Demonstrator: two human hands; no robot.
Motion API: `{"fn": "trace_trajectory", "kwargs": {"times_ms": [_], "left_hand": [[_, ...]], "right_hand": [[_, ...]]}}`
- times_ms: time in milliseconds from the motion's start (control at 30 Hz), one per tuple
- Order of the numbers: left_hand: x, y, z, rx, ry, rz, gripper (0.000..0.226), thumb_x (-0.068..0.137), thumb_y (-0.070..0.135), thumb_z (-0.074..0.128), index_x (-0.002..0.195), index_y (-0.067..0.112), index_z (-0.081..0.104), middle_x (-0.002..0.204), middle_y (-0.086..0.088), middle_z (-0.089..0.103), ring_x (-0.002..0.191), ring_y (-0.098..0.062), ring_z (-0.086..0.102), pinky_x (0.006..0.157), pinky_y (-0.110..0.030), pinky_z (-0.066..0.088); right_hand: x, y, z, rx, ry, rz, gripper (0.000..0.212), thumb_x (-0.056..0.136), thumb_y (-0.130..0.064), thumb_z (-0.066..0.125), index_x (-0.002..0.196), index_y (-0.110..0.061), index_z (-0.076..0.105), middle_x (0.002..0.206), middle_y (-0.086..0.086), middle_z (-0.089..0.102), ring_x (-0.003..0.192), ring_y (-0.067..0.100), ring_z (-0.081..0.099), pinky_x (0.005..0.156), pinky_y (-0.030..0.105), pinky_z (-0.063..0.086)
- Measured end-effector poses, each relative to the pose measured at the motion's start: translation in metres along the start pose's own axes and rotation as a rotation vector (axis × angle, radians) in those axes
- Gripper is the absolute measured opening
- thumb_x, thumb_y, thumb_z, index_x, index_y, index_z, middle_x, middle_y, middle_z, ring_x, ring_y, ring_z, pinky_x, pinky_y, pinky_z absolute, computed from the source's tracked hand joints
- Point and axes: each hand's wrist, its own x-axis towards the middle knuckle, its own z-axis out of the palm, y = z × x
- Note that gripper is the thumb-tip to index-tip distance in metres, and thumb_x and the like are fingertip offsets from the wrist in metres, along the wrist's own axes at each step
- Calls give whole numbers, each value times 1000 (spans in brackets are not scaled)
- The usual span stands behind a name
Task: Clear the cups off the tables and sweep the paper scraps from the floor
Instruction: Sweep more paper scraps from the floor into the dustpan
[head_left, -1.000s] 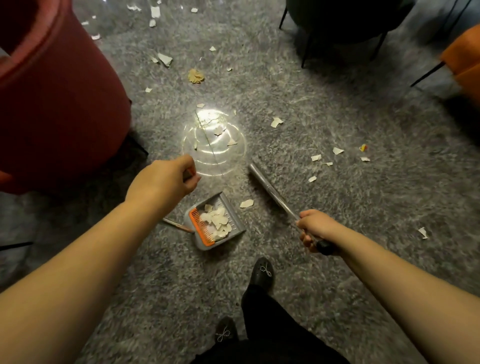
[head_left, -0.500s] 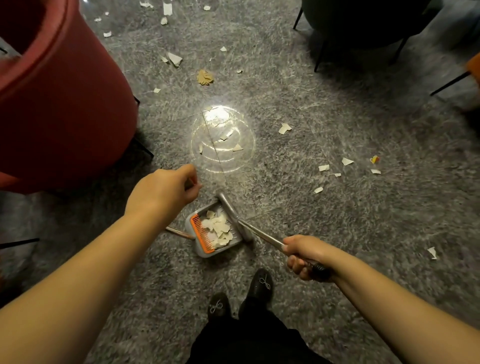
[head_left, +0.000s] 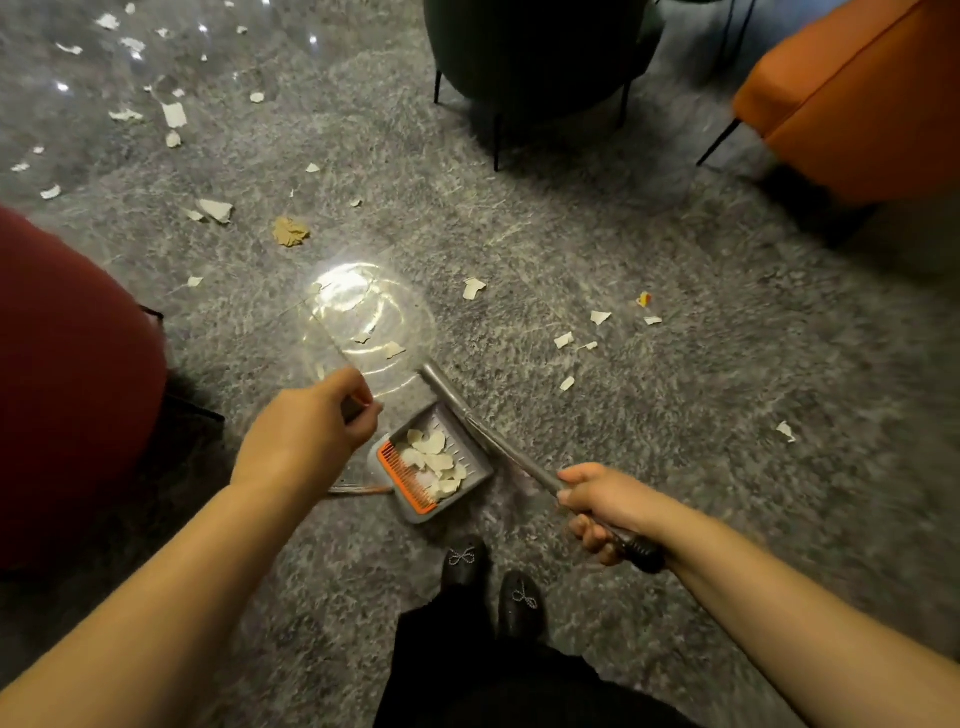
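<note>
A grey dustpan (head_left: 470, 457) with an orange comb edge lies on the grey carpet and holds several white paper scraps (head_left: 434, 460). My left hand (head_left: 306, 436) grips the top of the dustpan's long handle. My right hand (head_left: 605, 506) grips the grey broom handle (head_left: 498, 441), whose head end rests at the dustpan's mouth. More white scraps (head_left: 563, 340) lie on the carpet to the right, and others (head_left: 215, 209) at the far left. A crumpled brown paper (head_left: 290, 231) lies beyond the bright light spot (head_left: 363, 317).
A dark red round seat (head_left: 67, 384) stands close on the left. A dark chair on thin legs (head_left: 530, 62) is ahead, an orange seat (head_left: 852, 98) at the far right. My black shoes (head_left: 488, 587) stand just behind the dustpan. Shiny floor (head_left: 78, 83) with scraps lies beyond the carpet.
The broom swept from the right into the dustpan mouth and pushed a scrap in. My right hand came nearer the pan. The view tilted up, showing more of the chairs.
</note>
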Motion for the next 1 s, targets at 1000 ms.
{"fn": "trace_trajectory", "kwargs": {"times_ms": [1000], "left_hand": [[220, 211, 49, 119, -81, 403, 19, 91, 43, 60, 84, 26, 53, 68, 1, 60, 59, -22, 54, 46, -25, 38]], "right_hand": [[18, -68, -211, 503, 396, -169, 46, 102, -13, 41, 145, -22, 27, 62, 8, 38, 28, 8, 34, 34, 13, 30]]}}
